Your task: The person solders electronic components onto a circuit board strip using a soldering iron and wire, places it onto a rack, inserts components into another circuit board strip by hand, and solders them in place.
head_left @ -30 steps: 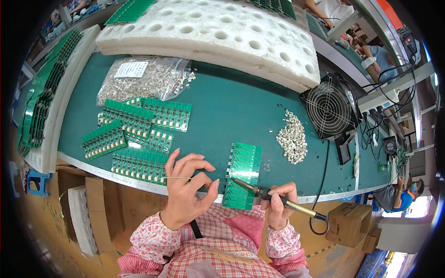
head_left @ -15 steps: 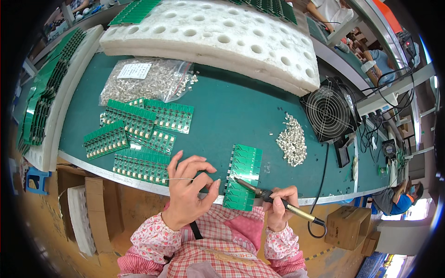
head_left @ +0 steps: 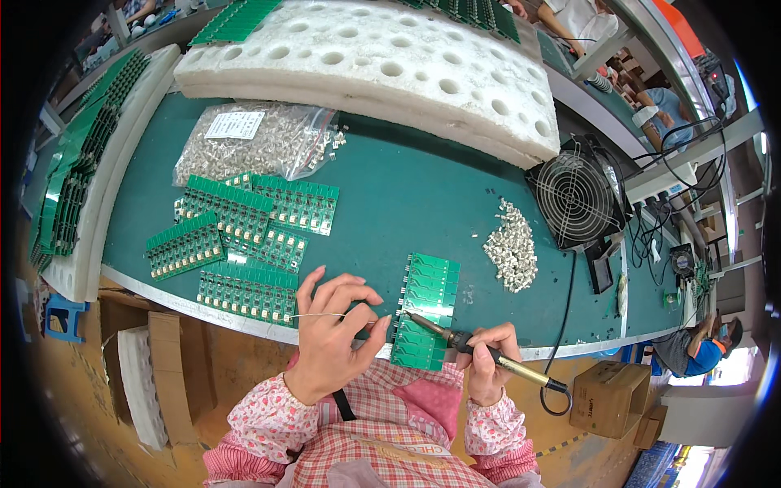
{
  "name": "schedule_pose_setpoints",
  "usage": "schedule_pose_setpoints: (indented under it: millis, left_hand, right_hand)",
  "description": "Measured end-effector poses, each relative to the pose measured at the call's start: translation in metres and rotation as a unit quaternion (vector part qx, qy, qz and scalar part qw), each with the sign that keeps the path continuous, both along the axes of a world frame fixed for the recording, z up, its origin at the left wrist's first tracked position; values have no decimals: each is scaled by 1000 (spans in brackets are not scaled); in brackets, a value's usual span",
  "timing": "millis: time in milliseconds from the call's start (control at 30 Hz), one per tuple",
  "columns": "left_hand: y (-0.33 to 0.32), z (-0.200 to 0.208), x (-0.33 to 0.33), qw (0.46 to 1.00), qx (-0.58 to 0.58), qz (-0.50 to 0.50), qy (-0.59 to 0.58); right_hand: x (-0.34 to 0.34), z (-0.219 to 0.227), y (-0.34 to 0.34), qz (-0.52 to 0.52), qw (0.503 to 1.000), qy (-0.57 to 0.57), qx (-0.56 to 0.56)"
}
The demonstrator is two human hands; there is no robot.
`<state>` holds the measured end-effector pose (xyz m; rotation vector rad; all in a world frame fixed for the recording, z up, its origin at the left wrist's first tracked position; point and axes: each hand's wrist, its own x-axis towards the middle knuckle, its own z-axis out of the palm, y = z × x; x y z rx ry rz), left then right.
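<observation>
A green circuit board panel lies at the table's front edge, a row of small metal parts along its left side. My right hand grips a soldering iron, whose tip rests at or just above that left side. Left of the board, my left hand pinches a thin solder wire between thumb and fingers, the wire's end close to the iron's tip. Whether wire and tip touch is too small to tell. Several circuit boards with small white components lie in an overlapping group beyond my left hand.
A heap of small metallic parts lies right of the board, near a black fan. A bag of similar parts sits back left. White foam blocks line the back and left, bearing boards. The iron's cable hangs right.
The iron's tip has shifted slightly left along the board's edge, my right hand moving with it. My left hand has moved very slightly right with the wire.
</observation>
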<state>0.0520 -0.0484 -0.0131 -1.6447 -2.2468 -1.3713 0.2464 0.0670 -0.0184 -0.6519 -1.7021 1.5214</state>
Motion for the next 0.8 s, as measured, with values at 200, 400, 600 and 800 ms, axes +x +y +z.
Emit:
schedule_pose_setpoints:
  millis: [200, 400, 600, 800]
  left_hand:
    - [0, -1, 1, 1000, 15, 6, 1]
    - [-6, -1, 1, 997, 62, 20, -34]
    - [-5, -6, 2, 992, 110, 32, -55]
    - [-7, -4, 2, 991, 116, 32, -65]
  right_hand:
    - [0, 2, -1, -5, 1000, 6, 6]
    - [9, 7, -11, -67, 997, 22, 16]
    - [17, 10, -11, 17, 923, -128, 362]
    - [1, 3, -9, -16, 881, -222, 418]
